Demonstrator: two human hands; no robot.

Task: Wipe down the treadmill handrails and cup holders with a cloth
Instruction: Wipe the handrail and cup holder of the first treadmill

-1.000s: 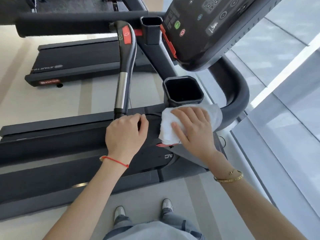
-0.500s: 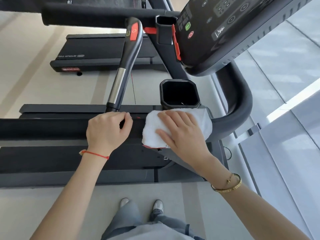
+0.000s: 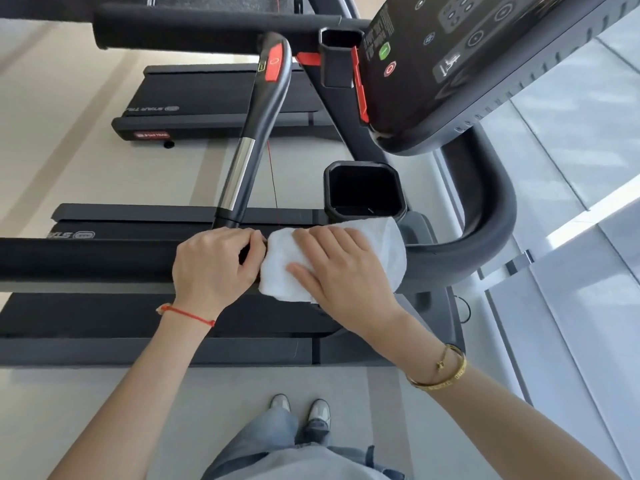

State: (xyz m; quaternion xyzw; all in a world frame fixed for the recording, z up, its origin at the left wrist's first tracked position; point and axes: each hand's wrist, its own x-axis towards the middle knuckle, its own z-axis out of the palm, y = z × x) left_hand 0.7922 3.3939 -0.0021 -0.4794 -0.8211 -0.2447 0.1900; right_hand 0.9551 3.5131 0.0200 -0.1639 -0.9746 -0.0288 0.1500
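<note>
Your right hand [image 3: 341,271] lies flat w/ fingers spread on the white cloth [image 3: 332,259], pressing it onto the near handrail [image 3: 86,259] right where the bar meets the curved end section. Flat palm makes sense here: it spreads pressure so the cloth hugs the round bar instead of bunching. Your left hand [image 3: 214,265] sits just beside the cloth, fingers curled over the same handrail, touching or nearly touching the cloth's left edge; prob. bracing you, maybe also pinning that edge, can't tell which. The near cup holder [image 3: 365,188] is just beyond the cloth, open & dark inside; a 2nd cup holder [image 3: 341,57] sits further off by the console [image 3: 485,64].

Hard to see: the rail under the cloth & both hands, so no telling how clean it is. Cup holder bottoms are in shadow. The far handrail [image 3: 214,27] is cut off at the left, console at the top. The cloth's underside & lower edge are hidden behind your right hand.
</note>
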